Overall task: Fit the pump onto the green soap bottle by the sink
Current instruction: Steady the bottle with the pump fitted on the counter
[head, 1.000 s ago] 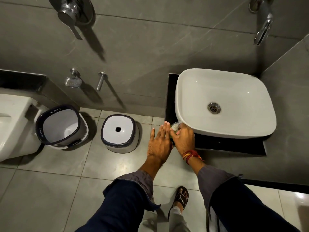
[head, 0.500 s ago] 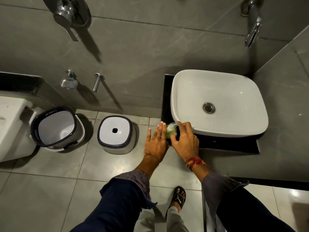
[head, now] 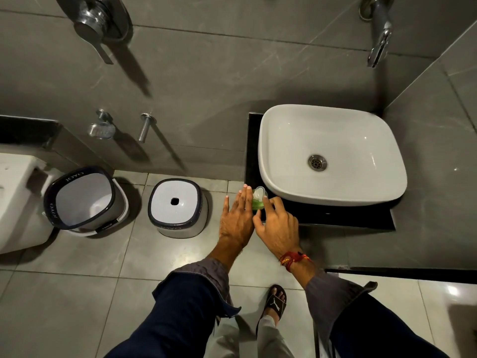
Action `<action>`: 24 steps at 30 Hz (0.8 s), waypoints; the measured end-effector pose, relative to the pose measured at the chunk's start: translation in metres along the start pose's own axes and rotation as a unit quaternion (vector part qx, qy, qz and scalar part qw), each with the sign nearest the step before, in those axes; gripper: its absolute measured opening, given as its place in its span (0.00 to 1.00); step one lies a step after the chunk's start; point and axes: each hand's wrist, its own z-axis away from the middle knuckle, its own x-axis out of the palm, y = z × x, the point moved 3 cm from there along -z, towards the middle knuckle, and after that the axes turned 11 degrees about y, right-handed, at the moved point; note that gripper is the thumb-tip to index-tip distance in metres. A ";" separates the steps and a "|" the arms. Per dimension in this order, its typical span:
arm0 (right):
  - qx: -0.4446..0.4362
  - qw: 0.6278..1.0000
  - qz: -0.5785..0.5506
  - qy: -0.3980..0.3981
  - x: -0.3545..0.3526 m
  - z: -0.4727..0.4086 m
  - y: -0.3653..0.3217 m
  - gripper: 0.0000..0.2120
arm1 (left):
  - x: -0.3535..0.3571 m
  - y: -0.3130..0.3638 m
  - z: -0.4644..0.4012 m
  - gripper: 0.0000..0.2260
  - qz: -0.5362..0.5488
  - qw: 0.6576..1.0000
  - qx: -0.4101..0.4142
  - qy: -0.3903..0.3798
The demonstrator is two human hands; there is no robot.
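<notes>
Beside the near left corner of the sink (head: 268, 174), I am steadying the green soap bottle (head: 256, 204) with my flat, spread left hand (head: 236, 219) while my right hand (head: 277, 226), fingers loosely curled, is seating the pump (head: 259, 194), which I judge next needs twisting tight.

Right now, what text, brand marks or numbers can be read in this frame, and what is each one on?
"JOYO": rim of the open bin, readable at the top; repeated on its left rim and front, less clear.
Lettering on the front rim of the lidded bin: too blurred to read.
Leaping-cat logo, no words: black sandal.
Green soap bottle: no label readable.
</notes>
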 end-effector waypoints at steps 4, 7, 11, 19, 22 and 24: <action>0.025 0.999 -0.025 0.016 0.004 0.003 0.009 0.19 | -0.004 0.001 0.002 0.39 0.016 1.000 -0.017 0.006; 0.050 0.997 -0.064 -0.007 0.012 -0.007 0.023 0.26 | -0.011 0.000 -0.001 0.37 0.080 0.996 -0.045 0.001; 0.033 0.991 -0.084 -0.098 0.026 -0.030 0.031 0.32 | -0.021 -0.005 -0.007 0.33 0.154 0.984 -0.094 0.009; -0.002 0.997 0.003 -0.077 0.039 -0.042 0.020 0.17 | -0.026 -0.009 -0.028 0.26 0.212 0.970 -0.100 0.059; -0.016 0.997 0.044 -0.064 0.041 -0.044 0.015 0.17 | -0.029 -0.011 -0.034 0.26 0.233 0.965 -0.099 0.065; -0.020 0.995 0.068 -0.066 0.043 -0.045 0.012 0.17 | -0.029 -0.013 -0.039 0.26 0.241 0.963 -0.100 0.066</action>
